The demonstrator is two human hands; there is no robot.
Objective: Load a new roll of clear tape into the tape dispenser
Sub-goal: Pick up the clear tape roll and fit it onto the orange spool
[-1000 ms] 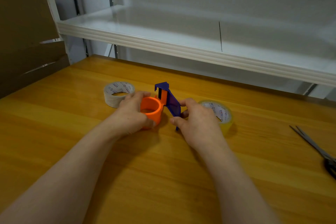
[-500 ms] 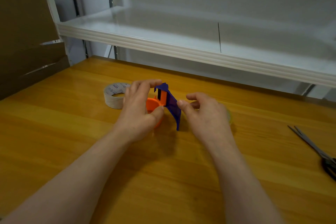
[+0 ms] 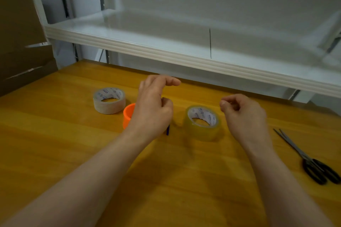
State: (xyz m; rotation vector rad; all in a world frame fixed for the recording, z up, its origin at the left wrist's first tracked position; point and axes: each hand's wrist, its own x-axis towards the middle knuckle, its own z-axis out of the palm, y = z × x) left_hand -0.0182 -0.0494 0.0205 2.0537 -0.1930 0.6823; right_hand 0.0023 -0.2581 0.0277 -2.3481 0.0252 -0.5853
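Wooden desk [image 3: 184, 180], seen from above and behind the hands. Tape dispenser [image 3: 129, 114] sits near desk centre, mostly hidden by the left hand [image 3: 153, 108]; visible parts are the orange drum at the hand's left edge, open mouth facing up, and a sliver of dark blue plastic poking out below the heel of the palm. Its long axis seems to run left to right, orange drum at the left end and blue part toward the right, but the hand covers too much to be sure which way the cutter end points. Left hand hovers over the dispenser, fingers stretched forward and loosely curved, thumb tucked under; grip is wide, whether the palm touches the plastic cannot be told. Right hand [image 3: 245, 114] is raised off the desk, just right of the clear tape roll [image 3: 203, 123], fingers curled lightly inward toward the thumb, grip narrow and holding nothing visible. Clear roll lies flat, core hole facing up, yellowish tint, printed white core; it stands apart from the dispenser, between the two hands. A second roll, pale beige tape roll [image 3: 109, 100], also lies flat, hole up, just left of and behind the orange drum. Black-handled scissors [image 3: 306, 156] lie at far right, blades pointing away and leftward. White shelf [image 3: 166, 49] overhangs the back edge of the desk. Brown cardboard [image 3: 20, 29] stands at left.
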